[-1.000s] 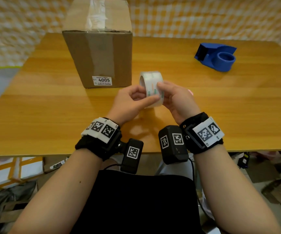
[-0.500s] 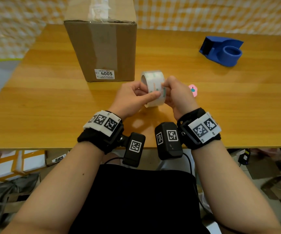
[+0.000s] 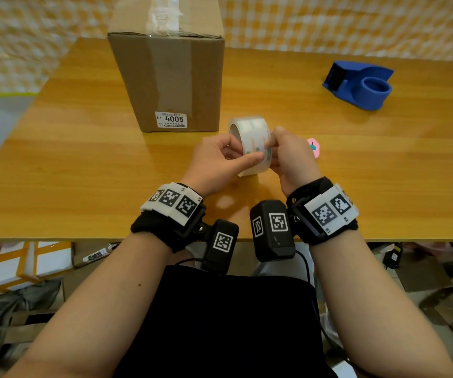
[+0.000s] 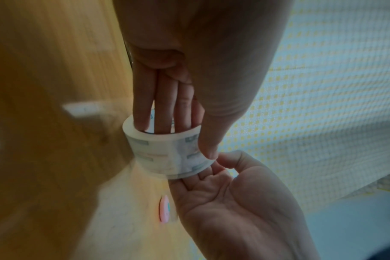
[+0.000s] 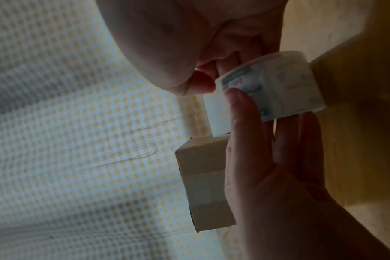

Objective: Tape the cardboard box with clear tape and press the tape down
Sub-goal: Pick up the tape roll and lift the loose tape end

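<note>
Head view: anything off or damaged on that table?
Mostly tidy. The clear tape already on the cardboard box looks wrinkled and bunched on top rather than flat. The blue dispenser sits without a roll; the tape roll is in both hands instead. Nothing spilled.

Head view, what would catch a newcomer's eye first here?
First, the translucent roll of clear tape held above the wooden table, left hand gripping it, right hand pinching at its surface. Next, the tall brown cardboard box just behind, then the blue plastic tape dispenser far right.
</note>
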